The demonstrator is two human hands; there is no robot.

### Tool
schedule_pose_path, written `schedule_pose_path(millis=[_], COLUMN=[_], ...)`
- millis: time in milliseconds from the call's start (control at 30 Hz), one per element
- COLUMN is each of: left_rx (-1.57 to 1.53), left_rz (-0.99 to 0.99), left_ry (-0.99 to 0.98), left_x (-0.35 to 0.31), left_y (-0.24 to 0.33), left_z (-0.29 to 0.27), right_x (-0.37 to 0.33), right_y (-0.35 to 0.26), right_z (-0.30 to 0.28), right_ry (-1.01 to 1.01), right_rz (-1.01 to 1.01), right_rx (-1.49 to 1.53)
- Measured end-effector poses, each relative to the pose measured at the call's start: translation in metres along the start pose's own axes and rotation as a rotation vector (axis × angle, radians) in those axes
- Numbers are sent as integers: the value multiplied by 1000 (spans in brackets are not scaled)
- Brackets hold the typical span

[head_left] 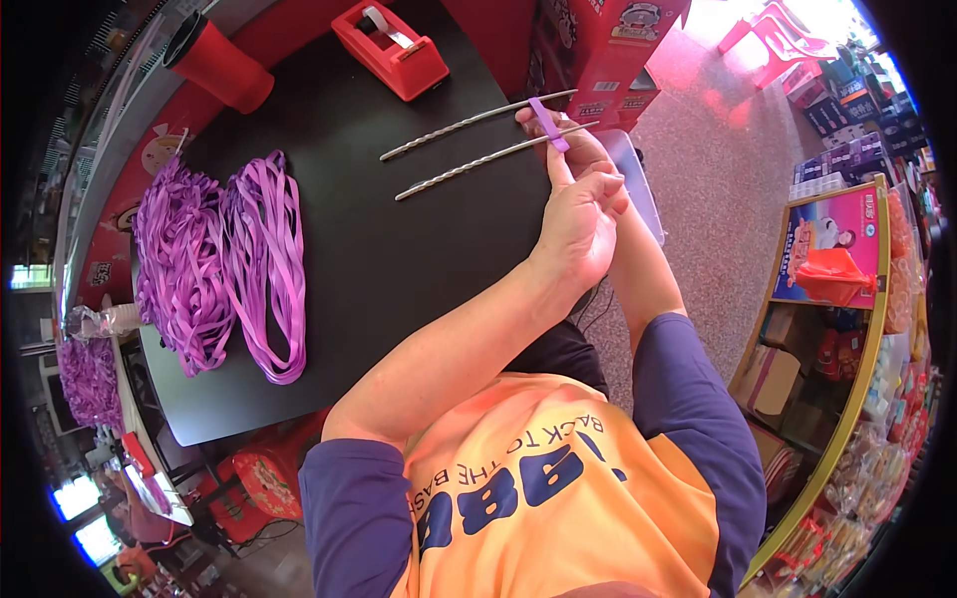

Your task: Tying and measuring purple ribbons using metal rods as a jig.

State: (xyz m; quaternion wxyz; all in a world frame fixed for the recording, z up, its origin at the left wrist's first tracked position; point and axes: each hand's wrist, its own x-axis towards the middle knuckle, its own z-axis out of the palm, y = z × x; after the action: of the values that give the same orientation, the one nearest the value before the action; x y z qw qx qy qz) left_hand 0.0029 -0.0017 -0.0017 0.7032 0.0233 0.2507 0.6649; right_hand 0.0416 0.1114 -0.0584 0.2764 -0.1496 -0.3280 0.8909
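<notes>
Two thin twisted metal rods [469, 165] lie roughly parallel above the right part of a black table [369, 269]. A short purple ribbon [546, 124] spans both rods near their right ends. My right hand [590, 151], partly hidden behind my left, grips the rods there, a fingertip showing by the upper one. My left hand [583, 221] crosses in front of it, one finger stretched up against the ribbon's lower end and the others curled in. Its hold on the ribbon is partly hidden. Loose bundles of purple ribbon [267, 264] rest on the table's left side.
A red tape dispenser [411, 70] and a red tumbler [219, 65] stand along the table's far side. Red cartons [608, 50] rise beyond my hands. To the right is a shelf with a gold edge [877, 299], and a pink plastic stool [778, 45] sits farther off.
</notes>
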Motion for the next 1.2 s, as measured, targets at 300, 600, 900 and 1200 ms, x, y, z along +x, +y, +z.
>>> schedule_pose_path(millis=[300, 600, 900, 1200], left_rx=[1, -14, 19, 0], left_rz=[-29, 24, 39, 44], left_ry=[51, -7, -14, -21], left_x=[-2, -4, -3, -2], left_y=[0, 1, -2, -2], left_z=[6, 6, 4, 4], right_x=[37, 20, -6, -15], right_y=[-12, -61, -78, -84], right_z=[-56, -29, -10, -6], right_ry=[-332, -219, 93, 361], right_rz=[149, 281, 265, 130], right_rx=[-155, -361, -356, -809])
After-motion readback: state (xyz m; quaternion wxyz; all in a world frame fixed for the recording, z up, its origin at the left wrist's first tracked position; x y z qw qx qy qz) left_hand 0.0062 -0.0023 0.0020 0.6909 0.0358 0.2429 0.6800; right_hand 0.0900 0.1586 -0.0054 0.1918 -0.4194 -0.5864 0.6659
